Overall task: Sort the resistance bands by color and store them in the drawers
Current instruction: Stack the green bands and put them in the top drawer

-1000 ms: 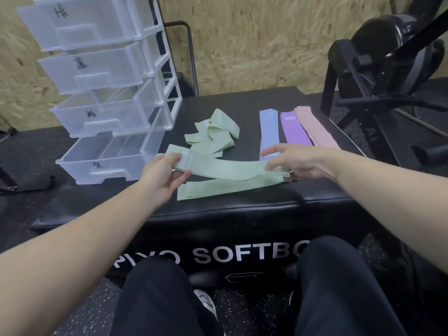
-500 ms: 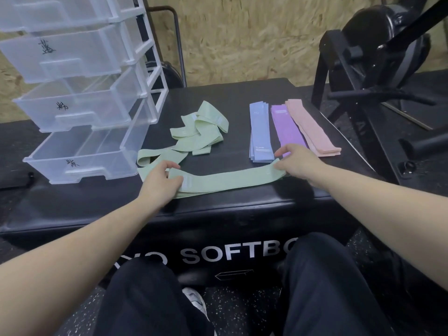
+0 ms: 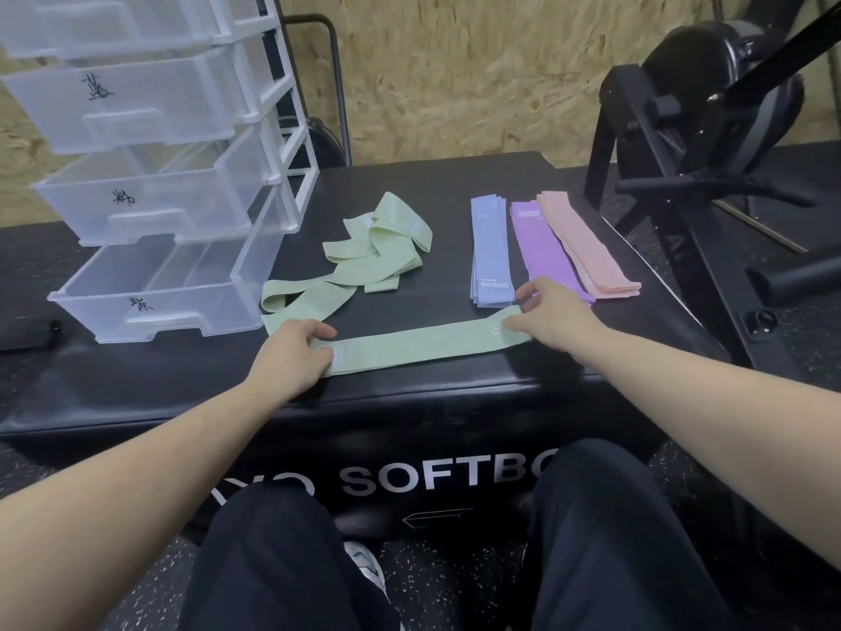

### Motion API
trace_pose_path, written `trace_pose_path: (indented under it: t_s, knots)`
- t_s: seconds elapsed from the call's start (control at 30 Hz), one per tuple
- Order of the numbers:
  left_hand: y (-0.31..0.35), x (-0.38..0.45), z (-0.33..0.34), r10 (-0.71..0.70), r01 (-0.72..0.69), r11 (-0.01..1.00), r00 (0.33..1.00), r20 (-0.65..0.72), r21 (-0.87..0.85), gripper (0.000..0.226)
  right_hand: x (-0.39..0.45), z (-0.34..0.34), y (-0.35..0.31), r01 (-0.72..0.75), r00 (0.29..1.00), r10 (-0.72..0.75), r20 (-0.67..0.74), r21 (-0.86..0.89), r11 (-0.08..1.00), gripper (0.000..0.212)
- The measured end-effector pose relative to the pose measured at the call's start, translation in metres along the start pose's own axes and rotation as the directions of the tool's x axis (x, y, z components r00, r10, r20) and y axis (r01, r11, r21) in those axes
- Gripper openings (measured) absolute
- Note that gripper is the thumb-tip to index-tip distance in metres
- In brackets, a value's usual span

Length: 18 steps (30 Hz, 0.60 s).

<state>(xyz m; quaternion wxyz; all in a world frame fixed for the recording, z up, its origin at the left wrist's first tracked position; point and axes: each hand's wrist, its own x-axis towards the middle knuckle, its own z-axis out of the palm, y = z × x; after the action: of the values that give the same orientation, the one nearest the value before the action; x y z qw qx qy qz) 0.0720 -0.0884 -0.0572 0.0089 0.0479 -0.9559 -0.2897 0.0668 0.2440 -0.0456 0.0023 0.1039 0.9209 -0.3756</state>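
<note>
Head view, looking down over a black padded desk (image 3: 455, 175) lettered "SOFTBO" on its front face. Flat along the near edge, a green band (image 3: 418, 343) stretched out straight. At its left end, the left hand (image 3: 291, 352), fingers (image 3: 318, 332) curled onto the fabric and pinching the end down. At its right end, the right hand (image 3: 553, 318), fingers (image 3: 523, 291) spread and pressing the band's end against the desk, thumb side toward the blue stack. Behind the straight band, a loose tangle of more green bands (image 3: 368, 257), one loop trailing down to the left, near the left hand. Further right, three tidy piles lying side by side, long edges touching or nearly so: blue bands (image 3: 489, 252), purple bands (image 3: 541, 248), pink bands (image 3: 587, 248). At far left on the desk, a clear plastic drawer unit (image 3: 150, 175) in a white frame, four drawers visible, each pulled out and marked with black handwriting; the lowest drawer (image 3: 159, 293) just beside the trailing green loop. Black exercise machine (image 3: 710, 107) at right, chipboard wall (image 3: 455, 66) behind. Dark trouser knees at bottom.
</note>
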Motion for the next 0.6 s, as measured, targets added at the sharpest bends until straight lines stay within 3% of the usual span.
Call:
trace_pose_path:
  t_s: [0.23,0.4,0.6]
  knots:
    - [-0.005,-0.006,-0.006,-0.029,0.027,0.997,0.999,-0.028,-0.070,0.036,-0.007,0.001,-0.001,-0.040,0.999,0.041,-0.029,0.035,0.999,0.042]
    - [-0.009,-0.008,-0.008,0.007,-0.021,0.991,0.995,-0.100,-0.133,0.027,-0.013,0.004,-0.013,0.119,0.977,-0.121,-0.174,-0.018,0.993,0.024]
    - [-0.006,0.011,-0.014,0.087,-0.102,0.991,0.983,-0.163,-0.085,0.024,-0.005,0.029,-0.046,0.239,0.969,-0.239,-0.062,-0.009,0.971,0.014]
